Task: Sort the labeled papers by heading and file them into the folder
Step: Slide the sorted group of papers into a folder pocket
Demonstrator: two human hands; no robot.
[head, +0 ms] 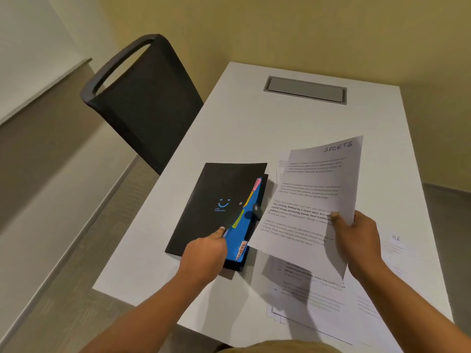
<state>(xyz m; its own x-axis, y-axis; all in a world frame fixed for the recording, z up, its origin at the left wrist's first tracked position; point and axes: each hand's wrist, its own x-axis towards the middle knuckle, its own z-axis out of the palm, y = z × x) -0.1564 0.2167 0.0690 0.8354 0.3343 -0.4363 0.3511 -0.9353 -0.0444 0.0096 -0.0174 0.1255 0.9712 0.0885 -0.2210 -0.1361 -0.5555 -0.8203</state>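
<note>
Right hand (356,233) pinches SPORTS sheet (316,200) at its edge, clear of table; left hand (206,253) fingers pry folder (216,207) cover beside tabs (240,222), probably to open the slot.

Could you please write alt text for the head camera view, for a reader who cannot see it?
A person's right hand holds up a sheet headed SPORTS while the left hand lifts the cover of a black folder, showing coloured tabs. More papers lie on the white table; a dark chair stands at its left.
</note>
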